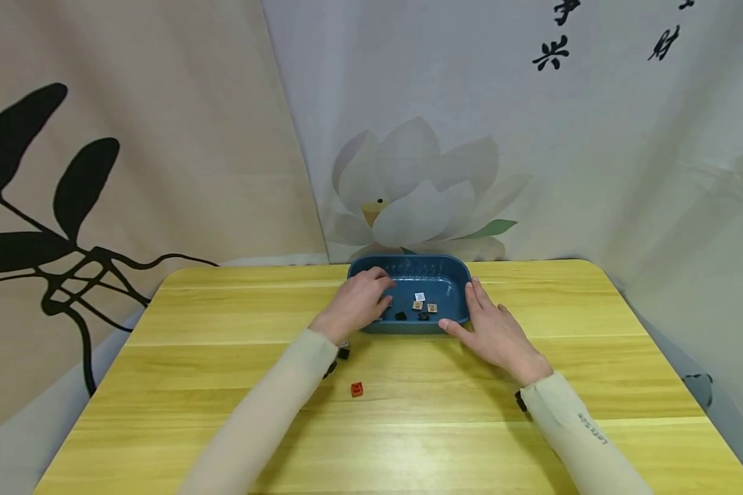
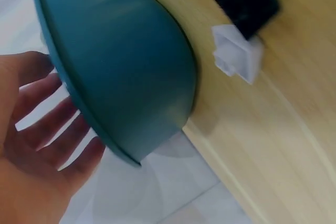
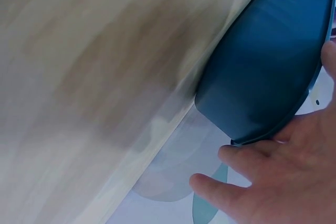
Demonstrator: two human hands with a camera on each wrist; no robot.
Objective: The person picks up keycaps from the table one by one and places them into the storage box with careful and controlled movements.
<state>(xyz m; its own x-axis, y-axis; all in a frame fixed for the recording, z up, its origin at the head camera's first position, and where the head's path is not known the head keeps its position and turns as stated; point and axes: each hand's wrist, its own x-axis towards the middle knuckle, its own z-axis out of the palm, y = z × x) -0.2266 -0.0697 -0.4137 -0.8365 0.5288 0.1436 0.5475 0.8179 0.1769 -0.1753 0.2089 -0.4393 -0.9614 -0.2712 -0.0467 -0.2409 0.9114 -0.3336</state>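
The fingers (image 2: pixel 86 158) of the left hand (image 1: pixel 358 302) are loosely bent and spread, thumb parted from index, with no hold seen; their tips are dipped behind the rim, at the 9 o'clock end of the blue tray (image 1: pixel 442 285). The fingers of the right hand (image 1: pixel 498 337) are held almost straight and laid against the tray at 4 o'clock, the thumb on its rim. The single tray, smooth, glossy and round-cornered, is set at the 12 o'clock edge of the one table (image 1: pixel 470 412), whose top is streaked with wood grain. Inside it, five small pieces can be counted plainly: one white piece (image 1: pixel 420 297), two tan pieces (image 1: pixel 432 309) and two black pieces (image 1: pixel 400 316); more beside the left thumb are too covered to count. On the table, one red, boxy piece (image 1: pixel 356 390) is seen at 7 o'clock from the tray. Near 8 o'clock, two dark pieces (image 1: pixel 343 354) and one pale, faceted piece (image 2: pixel 241 56) are partly masked by the left sleeve (image 1: pixel 272 405).
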